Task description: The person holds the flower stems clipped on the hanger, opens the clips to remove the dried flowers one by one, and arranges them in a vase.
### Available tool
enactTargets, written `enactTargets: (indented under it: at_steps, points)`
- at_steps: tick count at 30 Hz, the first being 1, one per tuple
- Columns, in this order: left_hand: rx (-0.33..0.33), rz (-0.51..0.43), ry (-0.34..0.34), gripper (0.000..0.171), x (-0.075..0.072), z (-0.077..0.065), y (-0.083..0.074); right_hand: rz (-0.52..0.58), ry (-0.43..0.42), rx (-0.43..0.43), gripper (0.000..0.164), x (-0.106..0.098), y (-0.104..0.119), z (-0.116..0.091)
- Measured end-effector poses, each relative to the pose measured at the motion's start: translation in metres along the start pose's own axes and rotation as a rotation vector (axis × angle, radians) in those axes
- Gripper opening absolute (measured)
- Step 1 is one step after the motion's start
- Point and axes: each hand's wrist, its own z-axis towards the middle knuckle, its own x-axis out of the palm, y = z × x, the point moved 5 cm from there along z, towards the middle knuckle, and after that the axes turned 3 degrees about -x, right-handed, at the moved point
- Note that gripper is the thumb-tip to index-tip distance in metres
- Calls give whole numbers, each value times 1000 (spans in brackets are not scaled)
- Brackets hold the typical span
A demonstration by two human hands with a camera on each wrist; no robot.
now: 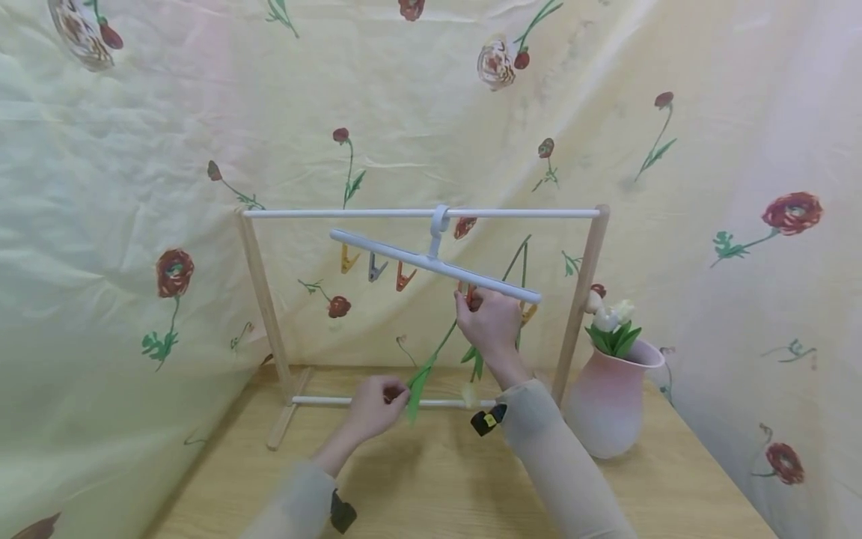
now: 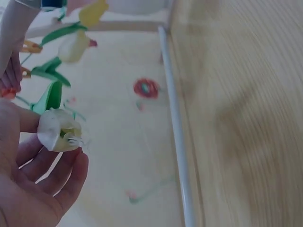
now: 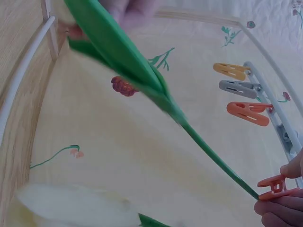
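My left hand [image 1: 376, 408] holds an artificial white tulip by its head [image 2: 57, 130], thumb on one side and curled fingers on the other. The tulip is upside down; its green stem [image 3: 215, 161] slants up to an orange clip [image 3: 275, 187] on the white hanger [image 1: 431, 262]. My right hand [image 1: 494, 322] pinches that clip, and the stem's end is right at its jaws. Further left on the hanger are a yellow clip [image 1: 349, 259], a grey clip [image 1: 376, 268] and another orange clip [image 1: 405, 278]. The hanger tilts down to the right.
The hanger hooks over the white top bar [image 1: 323, 214] of a wooden-sided rack [image 1: 264, 299]. A yellow tulip [image 2: 93, 13] and a pale tulip [image 2: 73, 48] hang head down beyond the right hand. A pink-and-white vase [image 1: 608, 408] with white tulips stands right of the rack.
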Motion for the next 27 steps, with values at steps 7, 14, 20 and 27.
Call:
enactTargets:
  at_steps: [7, 14, 20, 27]
  points:
    - [123, 259, 28, 13, -35, -28, 15, 6, 15, 7, 29, 2, -2, -1]
    - [241, 432, 194, 12, -55, -50, 19, 14, -5, -16, 29, 1, -2, -1]
    - [308, 489, 249, 8, -55, -56, 11, 17, 1, 7, 28, 2, -7, -1]
    - [337, 511, 256, 8, -50, -54, 1, -11, 46, 32, 29, -1, -10, -2]
